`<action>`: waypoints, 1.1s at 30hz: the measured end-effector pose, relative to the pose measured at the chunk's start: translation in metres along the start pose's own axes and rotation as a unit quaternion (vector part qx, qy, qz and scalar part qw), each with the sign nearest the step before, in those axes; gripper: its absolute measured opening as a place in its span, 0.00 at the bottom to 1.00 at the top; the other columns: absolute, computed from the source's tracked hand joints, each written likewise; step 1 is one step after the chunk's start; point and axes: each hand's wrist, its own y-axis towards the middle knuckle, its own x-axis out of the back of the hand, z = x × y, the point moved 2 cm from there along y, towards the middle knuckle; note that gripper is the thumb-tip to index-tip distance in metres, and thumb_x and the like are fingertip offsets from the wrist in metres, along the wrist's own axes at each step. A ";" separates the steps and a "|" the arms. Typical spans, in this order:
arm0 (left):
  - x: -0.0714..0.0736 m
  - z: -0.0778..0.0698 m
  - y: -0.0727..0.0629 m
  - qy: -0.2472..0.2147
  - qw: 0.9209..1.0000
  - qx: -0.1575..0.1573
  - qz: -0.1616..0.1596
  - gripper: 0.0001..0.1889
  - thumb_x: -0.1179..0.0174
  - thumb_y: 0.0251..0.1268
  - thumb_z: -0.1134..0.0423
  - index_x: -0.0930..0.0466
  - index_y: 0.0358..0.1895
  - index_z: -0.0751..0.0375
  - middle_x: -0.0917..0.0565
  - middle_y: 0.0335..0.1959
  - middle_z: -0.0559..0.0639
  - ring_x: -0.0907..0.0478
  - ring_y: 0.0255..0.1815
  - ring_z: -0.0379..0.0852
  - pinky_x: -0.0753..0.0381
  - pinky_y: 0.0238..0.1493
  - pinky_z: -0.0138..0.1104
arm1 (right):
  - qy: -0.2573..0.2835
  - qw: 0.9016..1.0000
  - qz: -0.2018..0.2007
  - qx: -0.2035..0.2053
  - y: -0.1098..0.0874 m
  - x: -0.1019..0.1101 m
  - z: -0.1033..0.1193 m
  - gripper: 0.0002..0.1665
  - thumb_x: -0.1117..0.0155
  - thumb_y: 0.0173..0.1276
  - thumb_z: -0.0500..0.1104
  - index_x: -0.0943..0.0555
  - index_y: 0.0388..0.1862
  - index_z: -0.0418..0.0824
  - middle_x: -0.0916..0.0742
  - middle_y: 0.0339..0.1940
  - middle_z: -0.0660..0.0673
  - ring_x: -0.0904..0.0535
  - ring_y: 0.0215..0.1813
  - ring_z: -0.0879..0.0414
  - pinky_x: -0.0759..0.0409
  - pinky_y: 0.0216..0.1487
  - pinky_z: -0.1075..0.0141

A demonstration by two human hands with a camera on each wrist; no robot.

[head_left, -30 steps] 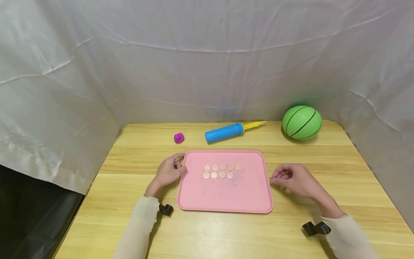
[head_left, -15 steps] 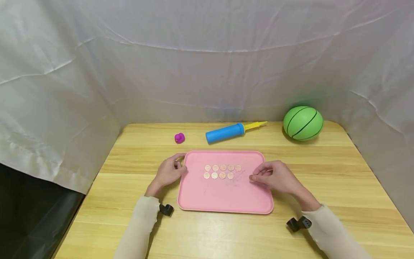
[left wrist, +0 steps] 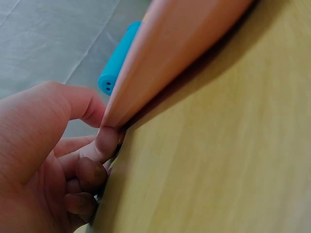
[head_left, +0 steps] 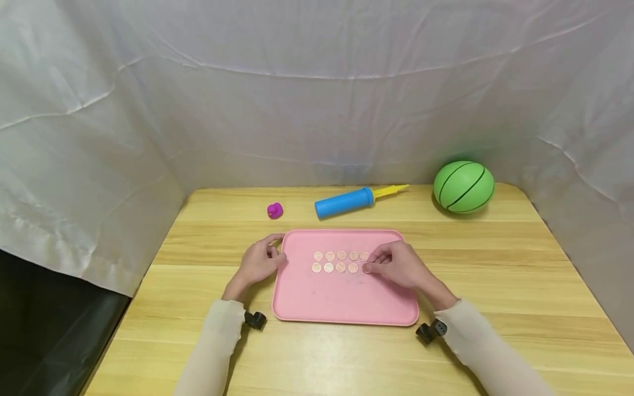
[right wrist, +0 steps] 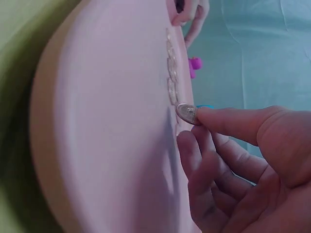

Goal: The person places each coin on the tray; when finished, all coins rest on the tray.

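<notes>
A pink tray (head_left: 342, 300) lies on the table with copper-coloured coins (head_left: 340, 268) in two rows on it. My left hand (head_left: 258, 261) grips the tray's left rim, thumb on the top and a finger against the outer side in the left wrist view. Between thumb and fingers of my right hand (head_left: 398, 265) I pinch a coin (right wrist: 186, 113), held tilted at the right end of the nearer row. The right wrist view shows its face, with other coins beyond it. My right fingers partly cover the end coin of the farther row.
Behind the tray lie a purple toy duck (head_left: 274, 210), a blue hand pump (head_left: 344, 203) with a yellow nozzle, and a green ball (head_left: 464, 187) at the right. Pale cloth (head_left: 317, 121) hangs along the table's back and sides.
My right hand has moved left from beside the tray's right edge, carrying the coin over the tray to the end of the nearer row. The left hand has stayed on the rim.
</notes>
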 end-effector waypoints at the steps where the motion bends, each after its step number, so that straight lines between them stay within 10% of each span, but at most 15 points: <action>1: 0.000 0.000 0.000 0.000 1.000 -0.001 0.000 0.31 0.35 0.68 0.63 0.22 0.75 0.59 0.20 0.20 0.44 0.30 0.21 0.40 0.33 0.32 0.32 | -0.002 1.000 -0.002 0.000 0.001 -0.001 0.000 0.07 0.19 0.67 0.42 0.09 0.36 0.39 0.08 0.33 0.46 0.18 0.34 0.56 0.21 0.36 0.70; 33: 0.013 0.000 -0.005 -0.006 0.999 -0.035 0.003 0.30 0.35 0.69 0.68 0.23 0.75 0.64 0.18 0.23 0.48 0.27 0.23 0.39 0.29 0.29 0.30 | -0.023 0.998 -0.052 0.009 0.005 0.030 0.011 0.10 0.31 0.78 0.42 0.11 0.51 0.38 0.10 0.42 0.41 0.18 0.39 0.53 0.18 0.39 0.66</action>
